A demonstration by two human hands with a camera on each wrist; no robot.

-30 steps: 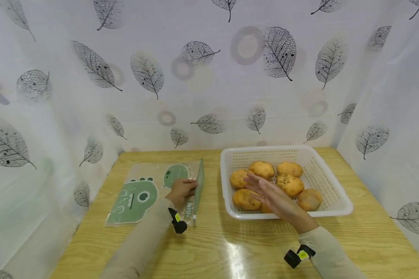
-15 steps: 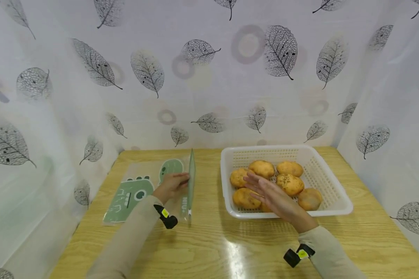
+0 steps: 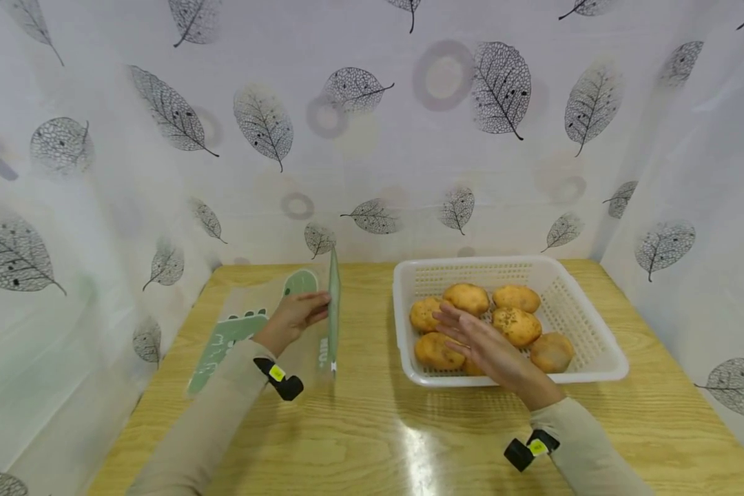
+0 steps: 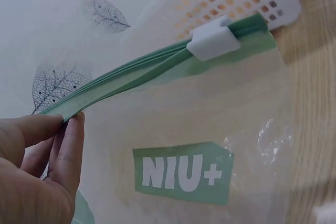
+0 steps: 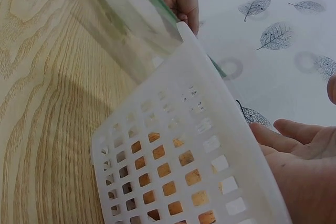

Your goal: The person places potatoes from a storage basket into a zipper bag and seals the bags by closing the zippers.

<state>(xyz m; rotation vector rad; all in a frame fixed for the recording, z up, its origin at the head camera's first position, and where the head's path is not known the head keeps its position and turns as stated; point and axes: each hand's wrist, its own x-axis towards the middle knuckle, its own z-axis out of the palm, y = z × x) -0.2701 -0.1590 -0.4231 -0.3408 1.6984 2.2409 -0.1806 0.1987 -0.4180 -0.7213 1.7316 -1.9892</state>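
My left hand (image 3: pixel 290 321) pinches the green zip strip of a clear slider zip bag (image 4: pixel 178 129) between thumb and fingers. A white slider (image 4: pixel 213 40) sits near one end of that strip, and the two green edges stand slightly apart along part of it. The bag's zip edge is raised, while its far part with the green cartoon print (image 3: pixel 223 344) lies low over the table at the left. My right hand (image 3: pixel 492 355) has its fingers straight above the near side of a white plastic basket (image 3: pixel 595 344), holding nothing. Several potatoes (image 3: pixel 517 326) lie in the basket.
The wooden table (image 3: pixel 372 427) carries the bag at left and the basket at right. A white curtain (image 3: pixel 372 165) with leaf prints stands behind the table and along both sides. Each wrist wears a black strap with a small camera (image 3: pixel 290 388).
My left hand has moved left and up, lifting the bag's zip edge higher and drawing the bag along with it. My right hand has stayed in place over the basket.
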